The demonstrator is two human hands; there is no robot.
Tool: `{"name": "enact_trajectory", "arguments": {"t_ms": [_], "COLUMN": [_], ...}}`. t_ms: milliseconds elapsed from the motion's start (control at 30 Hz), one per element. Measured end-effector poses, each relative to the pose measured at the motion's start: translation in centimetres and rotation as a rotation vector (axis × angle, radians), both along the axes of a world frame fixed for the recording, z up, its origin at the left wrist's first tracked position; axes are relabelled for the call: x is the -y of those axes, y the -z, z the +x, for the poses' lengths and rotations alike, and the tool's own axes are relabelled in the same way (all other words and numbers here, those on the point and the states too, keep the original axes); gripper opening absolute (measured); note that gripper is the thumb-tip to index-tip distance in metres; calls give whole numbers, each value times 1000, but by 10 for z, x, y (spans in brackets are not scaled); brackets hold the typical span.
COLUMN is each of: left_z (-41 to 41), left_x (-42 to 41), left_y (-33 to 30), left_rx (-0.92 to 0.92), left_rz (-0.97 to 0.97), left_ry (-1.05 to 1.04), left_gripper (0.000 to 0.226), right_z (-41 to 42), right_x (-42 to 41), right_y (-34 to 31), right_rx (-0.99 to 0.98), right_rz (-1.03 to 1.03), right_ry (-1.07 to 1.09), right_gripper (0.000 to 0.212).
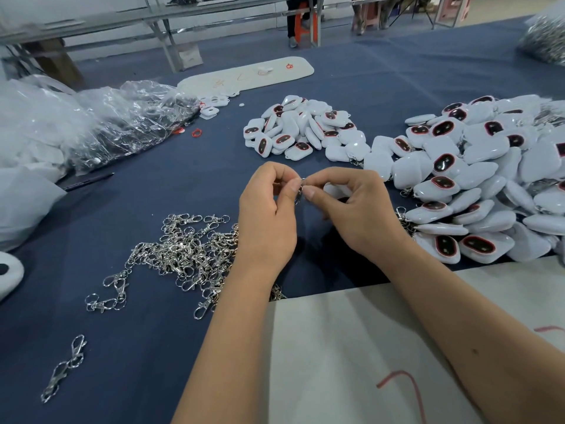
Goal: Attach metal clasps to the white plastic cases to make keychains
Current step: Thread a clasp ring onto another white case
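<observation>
Both hands meet above the blue table. Left hand and right hand each pinch one clasp between thumb and fingertips — a white case sits partly hidden behind the right fingers. Loose clasps lie left; cases are piled beyond, more cases at right.

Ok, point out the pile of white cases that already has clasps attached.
The big right pile: metal clasps poke from its edge. The smaller centre pile shows none.
</observation>
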State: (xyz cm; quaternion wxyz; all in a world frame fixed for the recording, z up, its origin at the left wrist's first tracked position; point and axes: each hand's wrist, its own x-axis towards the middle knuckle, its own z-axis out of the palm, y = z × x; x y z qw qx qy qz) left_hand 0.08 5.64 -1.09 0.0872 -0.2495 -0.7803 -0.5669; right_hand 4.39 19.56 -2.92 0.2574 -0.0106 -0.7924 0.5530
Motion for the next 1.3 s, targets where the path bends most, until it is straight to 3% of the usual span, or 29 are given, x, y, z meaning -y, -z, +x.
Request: {"name": "enact_trajectory", "arguments": {"t_ms": [367,867,1300], "left_z": [-3,-4,-5], "left_x": [3,7,6], "left_y": [5,3,7], "left_rx": [-196,-30,-198], "left_rz": [-142,-24,-119], "left_ry": [30,77,11], "left_gripper": [9,15,14], "right_z": [1,2,4], "right_x": [0,-1,3], "right_y": [-1,-3,-5], "right_rx": [-41,-21,-221], "right_rz": [1,-35,353], "right_ry": [21,-30,124], "right_gripper": [14,14,14]}}
